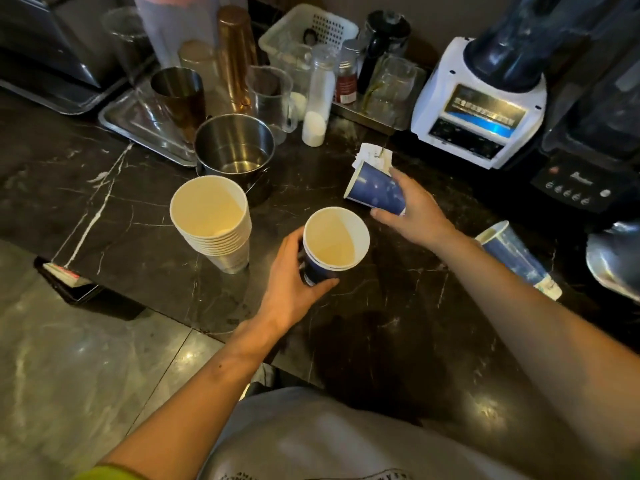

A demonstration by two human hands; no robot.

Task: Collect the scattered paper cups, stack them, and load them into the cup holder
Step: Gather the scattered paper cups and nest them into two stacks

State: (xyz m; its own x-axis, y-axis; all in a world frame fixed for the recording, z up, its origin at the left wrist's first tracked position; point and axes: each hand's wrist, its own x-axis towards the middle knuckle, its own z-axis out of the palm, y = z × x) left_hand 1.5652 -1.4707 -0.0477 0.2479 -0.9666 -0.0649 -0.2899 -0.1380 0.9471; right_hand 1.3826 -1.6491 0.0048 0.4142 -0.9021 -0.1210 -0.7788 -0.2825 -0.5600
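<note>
Left hand (294,271) grips a short cup stack (334,244); right hand (412,209) grips a tilted cup (377,190); one stray cup (516,254) lies near the tabletop's (381,323) right edge.

Views: one, from a wide-angle camera worn on the person's head.
Direction: forward and steeply down onto a dark marble counter (114,216), over the person's own torso.
Nearness: close; both forearms enter from the bottom edge and reach to mid-frame.
Centre: the left hand (294,282) and right hand (414,213) sit just below the middle.
Far edge: a white blender (481,109) and a metal tray (138,128) line the top, against the wall.
Left side: floor tiles (69,358) show beyond the counter's edge.
Distortion: straight lines bow near the corners.
Shared coverage: none, since only one view exists.
</note>
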